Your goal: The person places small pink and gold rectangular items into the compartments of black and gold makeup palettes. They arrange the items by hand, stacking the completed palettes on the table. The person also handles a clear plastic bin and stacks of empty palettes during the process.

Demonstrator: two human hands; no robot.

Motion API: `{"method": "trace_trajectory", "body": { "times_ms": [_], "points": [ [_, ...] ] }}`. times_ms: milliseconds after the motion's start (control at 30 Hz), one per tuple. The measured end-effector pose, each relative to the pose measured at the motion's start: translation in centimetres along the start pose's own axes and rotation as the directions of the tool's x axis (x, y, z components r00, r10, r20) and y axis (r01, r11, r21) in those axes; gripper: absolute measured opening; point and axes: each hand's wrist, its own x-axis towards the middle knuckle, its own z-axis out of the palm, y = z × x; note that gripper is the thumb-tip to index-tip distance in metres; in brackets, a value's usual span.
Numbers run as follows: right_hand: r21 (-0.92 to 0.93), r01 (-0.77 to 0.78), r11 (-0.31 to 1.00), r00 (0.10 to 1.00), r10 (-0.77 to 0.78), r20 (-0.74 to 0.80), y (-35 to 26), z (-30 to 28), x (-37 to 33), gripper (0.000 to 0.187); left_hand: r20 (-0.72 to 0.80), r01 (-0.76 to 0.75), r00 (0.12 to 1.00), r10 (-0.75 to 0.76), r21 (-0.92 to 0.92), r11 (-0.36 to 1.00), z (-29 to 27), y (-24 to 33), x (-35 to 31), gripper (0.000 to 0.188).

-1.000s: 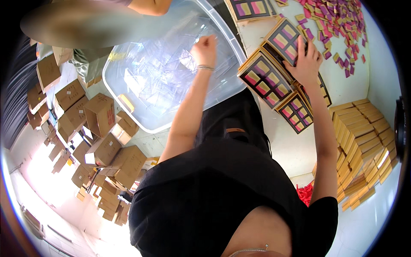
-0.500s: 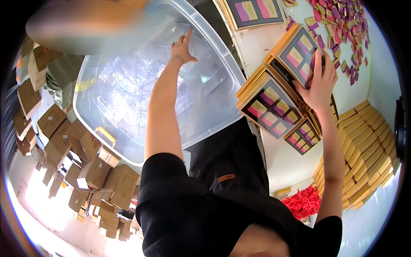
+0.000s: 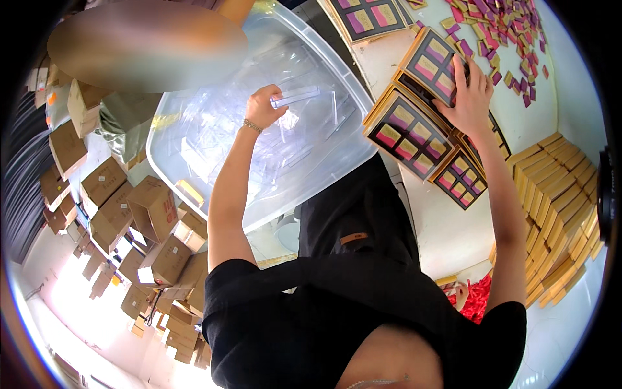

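Note:
My left hand (image 3: 263, 107) is closed around one end of a flat clear plastic cover (image 3: 299, 96), raised over a big translucent bin (image 3: 319, 48). More clear plastic pieces (image 3: 207, 155) lie jumbled inside the bin. My right hand (image 3: 472, 107) rests with spread fingers on the corner of a gold-edged box (image 3: 429, 61), whose top has pink, purple and gold rectangles in dark frames. Beside that box, towards me, sits a similar larger-looking box (image 3: 412, 135), and a smaller one (image 3: 461, 178) stands at its right. My right palm and fingers hide part of the box beneath.
Loose pink, purple and gold pieces (image 3: 499, 39) cover the far part of the white table (image 3: 440, 227). Another framed box (image 3: 369, 19) sits at its far left. Stacked gold boxes (image 3: 557, 207) and red shredded filler (image 3: 478, 298) are at right. Brown cartons (image 3: 155, 207) crowd the left.
My left hand, stretched out empty over the bin before, has drawn back and taken hold of a clear plastic cover. My right hand stays on the same box.

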Motion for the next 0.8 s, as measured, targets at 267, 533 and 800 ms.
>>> {"method": "trace_trajectory", "body": {
  "times_ms": [267, 533, 800],
  "points": [
    [0.76, 0.216, 0.613, 0.97, -0.044, -0.241, -16.3, -4.0, 1.7, 0.083, -0.062, 0.264, 0.95, -0.305, -0.358, 0.896, -10.2, 2.4, -6.2, 0.028],
    [0.261, 0.556, 0.789, 0.741, -0.329, -0.586, -20.3, -7.7, 3.9, 0.062, 0.245, 0.357, 0.929, -0.277, -0.785, 0.506, -16.0, 11.6, -7.3, 0.021],
    [0.957, -0.287, 0.038, 0.91, 0.324, 0.26, -2.9, -18.7, -12.2, 0.077, 0.08, 0.099, 0.995, -0.061, -0.886, 0.452, -7.2, 31.2, 13.8, 0.03]
  ]
}}
